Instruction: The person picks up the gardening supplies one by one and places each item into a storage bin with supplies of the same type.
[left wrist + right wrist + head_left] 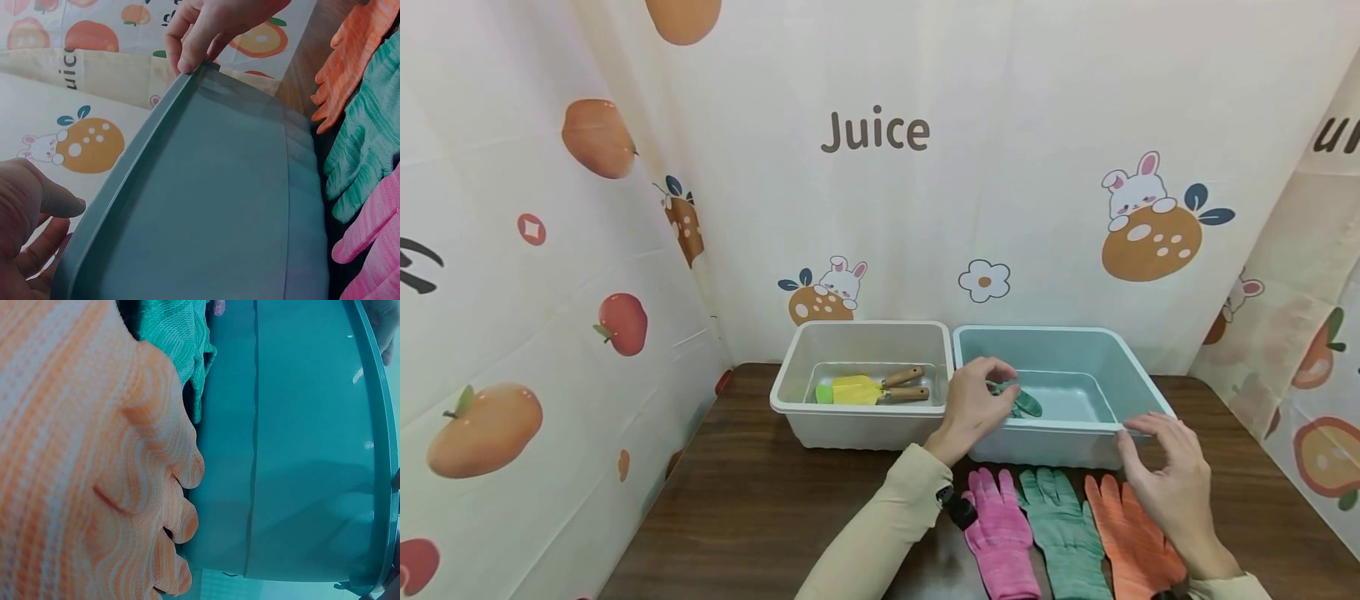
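Observation:
My left hand (976, 404) is over the front left part of a light blue plastic bin (1120, 427), thumb and fingers bent and slightly apart. Below it, a dark green item (1028, 402) lies inside the bin, partly hidden by the hand. In the left wrist view a gap shows between the thumb (65, 203) and fingers. At the bin's front right corner my right hand (1176, 475) pinches the rim, its thumb (190, 56) on the outer side. Pink (1000, 533), green (1063, 533) and orange (1131, 533) gloves lie in a row before the bin.
A whitish bin (861, 427) stands left of the blue one. It holds a yellow item (855, 389) with a bright green end and two wooden-handled tools (906, 393). Brown wood tabletop (737, 500) extends to the left. A printed curtain (1037, 167) hangs behind.

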`<state>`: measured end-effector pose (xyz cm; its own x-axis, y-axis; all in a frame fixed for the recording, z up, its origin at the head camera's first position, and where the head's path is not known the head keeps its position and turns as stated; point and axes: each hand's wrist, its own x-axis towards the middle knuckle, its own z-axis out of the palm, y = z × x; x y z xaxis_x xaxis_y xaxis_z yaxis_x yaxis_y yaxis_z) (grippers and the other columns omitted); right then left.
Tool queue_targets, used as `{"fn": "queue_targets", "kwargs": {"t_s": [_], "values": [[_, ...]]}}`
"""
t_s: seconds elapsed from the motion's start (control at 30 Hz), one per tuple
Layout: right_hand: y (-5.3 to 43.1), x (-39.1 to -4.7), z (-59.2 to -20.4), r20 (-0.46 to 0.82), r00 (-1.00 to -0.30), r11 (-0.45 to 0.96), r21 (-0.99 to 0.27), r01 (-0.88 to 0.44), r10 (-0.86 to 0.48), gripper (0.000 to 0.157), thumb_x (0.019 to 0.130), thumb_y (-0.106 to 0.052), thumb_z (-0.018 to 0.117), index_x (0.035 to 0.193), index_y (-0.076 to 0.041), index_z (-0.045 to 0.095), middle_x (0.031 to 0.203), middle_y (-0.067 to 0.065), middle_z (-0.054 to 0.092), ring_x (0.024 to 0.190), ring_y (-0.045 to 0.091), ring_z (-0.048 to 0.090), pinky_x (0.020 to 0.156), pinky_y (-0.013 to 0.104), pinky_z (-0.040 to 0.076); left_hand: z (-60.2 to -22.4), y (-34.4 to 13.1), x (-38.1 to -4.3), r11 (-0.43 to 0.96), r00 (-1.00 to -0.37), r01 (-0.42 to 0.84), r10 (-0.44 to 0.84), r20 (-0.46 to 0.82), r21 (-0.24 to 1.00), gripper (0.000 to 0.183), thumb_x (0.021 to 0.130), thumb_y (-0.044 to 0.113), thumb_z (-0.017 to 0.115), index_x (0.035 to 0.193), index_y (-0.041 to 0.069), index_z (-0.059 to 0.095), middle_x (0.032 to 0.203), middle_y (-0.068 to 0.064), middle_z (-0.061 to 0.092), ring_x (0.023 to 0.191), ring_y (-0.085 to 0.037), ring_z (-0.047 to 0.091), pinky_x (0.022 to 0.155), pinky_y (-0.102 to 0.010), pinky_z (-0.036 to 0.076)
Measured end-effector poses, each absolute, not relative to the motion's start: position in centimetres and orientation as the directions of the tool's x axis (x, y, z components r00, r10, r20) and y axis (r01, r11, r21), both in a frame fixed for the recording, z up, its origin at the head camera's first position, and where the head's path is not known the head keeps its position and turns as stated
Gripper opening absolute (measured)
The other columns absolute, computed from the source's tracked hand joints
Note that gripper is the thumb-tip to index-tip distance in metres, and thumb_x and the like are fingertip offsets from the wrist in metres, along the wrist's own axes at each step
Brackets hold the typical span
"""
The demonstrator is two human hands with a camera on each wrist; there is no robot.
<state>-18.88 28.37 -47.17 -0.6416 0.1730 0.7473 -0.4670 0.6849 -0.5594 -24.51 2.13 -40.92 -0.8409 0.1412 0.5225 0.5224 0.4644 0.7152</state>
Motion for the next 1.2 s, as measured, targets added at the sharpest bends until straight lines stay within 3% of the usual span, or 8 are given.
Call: {"fn": "queue_targets", "kwargs": {"t_s": [0.27,0.43,0.53,0.97,1.1,1.2], "values": [[28.5,-18.9,-47.3,0.752,-0.638,0.678,-0.557,-0.48,0.165,0.022,0.081,0.009,0.08,0.102,0.003,0.076,0.11,-0.012,0.065,0.128,-0.015,0.046,0.112,0.008,0.028,-41.3,2.0,-24.5,0.443,-0.804,0.574,0.147,0.576,0.688,0.019,0.091,-0.006,0.068,0.091,0.01,0.079,0.091,-0.003,0.073,0.084,-0.006,0.068,0.077,-0.01,0.053],[28.5,-18.9,-47.3,0.75,-0.64,0.677,-0.561,-0.477,0.17,0.022,0.082,0.009,0.08,0.102,0.001,0.077,0.112,-0.022,0.06,0.127,-0.015,0.046,0.112,0.008,0.028,-41.4,1.9,-24.4,0.415,-0.795,0.589,0.149,0.588,0.693,0.021,0.09,-0.006,0.067,0.09,0.01,0.079,0.089,-0.002,0.071,0.082,-0.004,0.066,0.076,-0.017,0.059],[28.5,-18.9,-47.3,0.749,-0.64,0.674,-0.563,-0.479,0.17,0.022,0.082,0.009,0.081,0.102,0.001,0.077,0.112,-0.021,0.061,0.127,-0.014,0.047,0.111,0.008,0.028,-41.4,1.8,-24.3,0.394,-0.783,0.609,0.156,0.602,0.689,0.021,0.089,-0.007,0.066,0.092,0.009,0.078,0.09,-0.003,0.071,0.082,-0.004,0.066,0.077,-0.021,0.062],[28.4,-18.9,-47.0,0.755,-0.633,0.668,-0.562,-0.489,0.172,0.022,0.081,0.011,0.08,0.101,0.003,0.076,0.106,0.006,0.07,0.128,-0.013,0.048,0.114,0.01,0.029,-41.5,1.2,-23.9,0.35,-0.76,0.645,0.209,0.615,0.679,0.018,0.091,-0.007,0.066,0.097,0.006,0.078,0.095,-0.008,0.073,0.083,-0.008,0.066,0.079,-0.018,0.06],[28.4,-18.9,-47.0,0.757,-0.63,0.667,-0.561,-0.491,0.173,0.021,0.081,0.01,0.079,0.101,0.004,0.076,0.106,0.003,0.07,0.128,-0.012,0.049,0.114,0.01,0.029,-41.5,1.1,-23.6,0.336,-0.762,0.646,0.228,0.606,0.686,0.018,0.092,-0.007,0.065,0.098,0.004,0.078,0.096,-0.008,0.072,0.084,-0.011,0.066,0.08,-0.018,0.06],[28.5,-18.9,-47.1,0.76,-0.628,0.668,-0.556,-0.494,0.168,0.021,0.082,0.009,0.079,0.102,0.004,0.076,0.108,-0.007,0.068,0.128,-0.011,0.049,0.114,0.01,0.029,-41.6,1.1,-23.4,0.343,-0.756,0.653,0.239,0.61,0.675,0.018,0.091,-0.007,0.065,0.098,0.004,0.079,0.096,-0.007,0.073,0.084,-0.01,0.066,0.079,-0.018,0.06]]}}
